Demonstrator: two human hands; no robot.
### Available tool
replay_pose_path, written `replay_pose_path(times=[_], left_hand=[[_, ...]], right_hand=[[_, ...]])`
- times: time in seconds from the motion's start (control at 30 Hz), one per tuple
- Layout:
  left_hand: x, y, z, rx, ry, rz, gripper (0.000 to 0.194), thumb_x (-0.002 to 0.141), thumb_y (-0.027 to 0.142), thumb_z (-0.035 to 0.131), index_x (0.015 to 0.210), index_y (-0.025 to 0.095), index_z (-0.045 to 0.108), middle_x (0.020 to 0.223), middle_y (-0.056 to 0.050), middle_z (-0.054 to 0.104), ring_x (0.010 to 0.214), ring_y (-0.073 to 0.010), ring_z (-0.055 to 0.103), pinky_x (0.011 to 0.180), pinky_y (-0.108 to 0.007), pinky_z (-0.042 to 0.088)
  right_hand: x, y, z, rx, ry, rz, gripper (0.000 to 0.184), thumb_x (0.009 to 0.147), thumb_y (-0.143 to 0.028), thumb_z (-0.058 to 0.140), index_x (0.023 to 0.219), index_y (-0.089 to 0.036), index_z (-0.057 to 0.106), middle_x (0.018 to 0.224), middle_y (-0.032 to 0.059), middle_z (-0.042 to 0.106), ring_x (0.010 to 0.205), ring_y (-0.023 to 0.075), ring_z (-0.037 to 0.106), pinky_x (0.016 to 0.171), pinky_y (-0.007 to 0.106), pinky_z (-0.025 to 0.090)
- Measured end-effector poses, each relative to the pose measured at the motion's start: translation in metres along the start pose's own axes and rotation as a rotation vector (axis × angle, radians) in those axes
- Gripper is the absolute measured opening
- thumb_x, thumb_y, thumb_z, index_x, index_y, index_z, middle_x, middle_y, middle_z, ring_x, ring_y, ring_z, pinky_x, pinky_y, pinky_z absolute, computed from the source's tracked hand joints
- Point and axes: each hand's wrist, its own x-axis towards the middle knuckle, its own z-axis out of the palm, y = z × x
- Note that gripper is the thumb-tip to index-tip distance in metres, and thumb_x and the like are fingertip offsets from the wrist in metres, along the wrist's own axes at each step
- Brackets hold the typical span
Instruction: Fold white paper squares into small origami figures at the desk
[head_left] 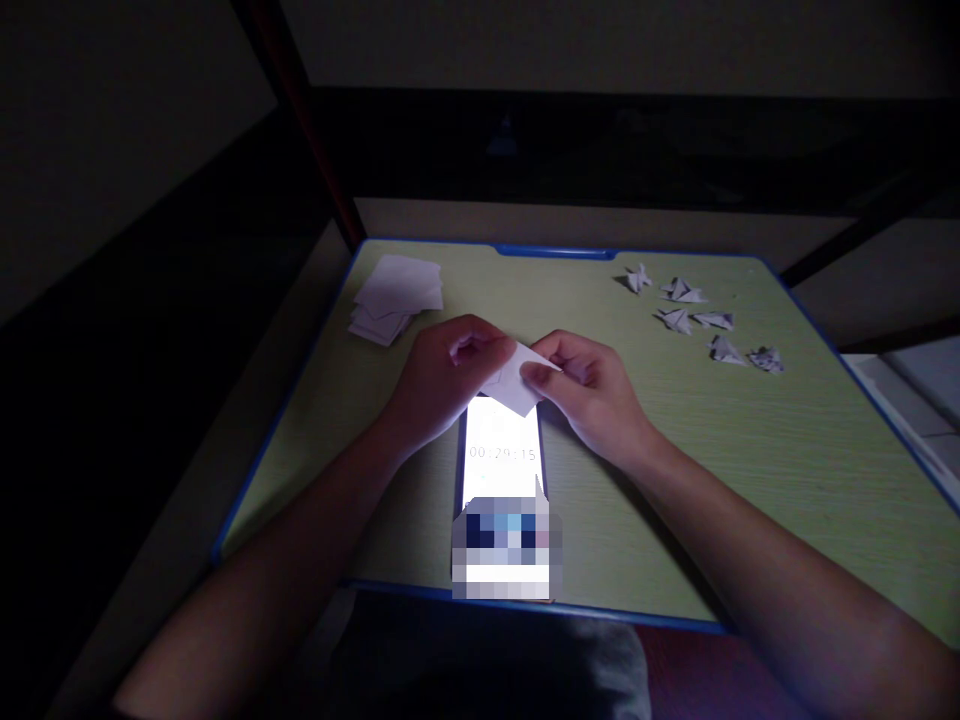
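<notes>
A small piece of white paper [523,393] is held between my two hands, just above the top end of a lit phone. My left hand [459,368] pinches its left side between thumb and fingers. On the right side, my right hand [589,385] grips the paper with the thumb on top and the fingers behind. Part of the paper is hidden by the fingers, so its full shape cannot be made out. The phone [501,470] lies on the table below and shows a timer reading 00:29:15; its lower part is pixelated.
The green table [750,480] has a blue edge. A stack of paper sheets [397,285] lies at the far left. Several small folded paper figures [675,320] sit at the far right. White flat objects [911,400] stand beyond the right edge; the surroundings are dark.
</notes>
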Motion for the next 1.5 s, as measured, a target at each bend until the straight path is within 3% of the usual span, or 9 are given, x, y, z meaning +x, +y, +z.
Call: replay_pose_path(times=[0.57, 0.7, 0.8, 1.13, 1.5], left_hand=[[0.0, -0.004, 0.002, -0.025, -0.016, -0.029, 0.013, 0.073, 0.028, 0.063, 0.067, 0.016, 0.061, 0.061, 0.001, 0.063, 0.053, -0.0084, 0.057, 0.044, -0.017, 0.043], [-0.002, -0.002, 0.005, 0.023, 0.015, 0.042, 0.012, 0.077, 0.028, 0.064, 0.076, 0.016, 0.064, 0.074, -0.001, 0.07, 0.067, -0.0103, 0.064, 0.054, -0.018, 0.049], [-0.002, -0.001, 0.006, 0.061, 0.01, 0.053, 0.011, 0.078, 0.025, 0.064, 0.074, 0.016, 0.064, 0.075, -0.001, 0.07, 0.07, -0.0104, 0.065, 0.061, -0.02, 0.052], [-0.003, -0.005, 0.012, 0.067, 0.039, 0.068, 0.01, 0.076, 0.018, 0.062, 0.067, 0.017, 0.058, 0.066, 0.003, 0.063, 0.063, -0.0089, 0.059, 0.059, -0.021, 0.048], [-0.003, -0.006, 0.013, 0.022, 0.059, 0.059, 0.013, 0.077, 0.017, 0.062, 0.065, 0.017, 0.057, 0.062, 0.003, 0.057, 0.059, -0.0072, 0.051, 0.054, -0.02, 0.043]], right_hand=[[0.004, 0.001, -0.001, 0.077, 0.069, 0.04, 0.022, 0.065, -0.032, 0.08, 0.066, -0.017, 0.064, 0.058, -0.0025, 0.064, 0.051, 0.0086, 0.053, 0.048, 0.023, 0.038], [0.004, 0.002, -0.002, 0.043, 0.068, 0.035, 0.025, 0.067, -0.035, 0.08, 0.065, -0.017, 0.063, 0.058, -0.0025, 0.062, 0.051, 0.0091, 0.052, 0.048, 0.024, 0.037], [0.002, 0.001, -0.002, 0.001, 0.043, 0.016, 0.026, 0.068, -0.036, 0.08, 0.065, -0.018, 0.062, 0.058, -0.0022, 0.062, 0.051, 0.0091, 0.053, 0.047, 0.024, 0.037], [-0.002, -0.002, 0.0, -0.033, -0.035, 0.025, 0.028, 0.07, -0.033, 0.079, 0.06, -0.019, 0.056, 0.054, -0.0032, 0.058, 0.048, 0.0086, 0.048, 0.045, 0.024, 0.033], [-0.003, 0.004, 0.0, 0.05, -0.077, 0.013, 0.027, 0.072, -0.039, 0.081, 0.067, -0.019, 0.063, 0.058, -0.0033, 0.061, 0.051, 0.0089, 0.053, 0.046, 0.024, 0.036]])
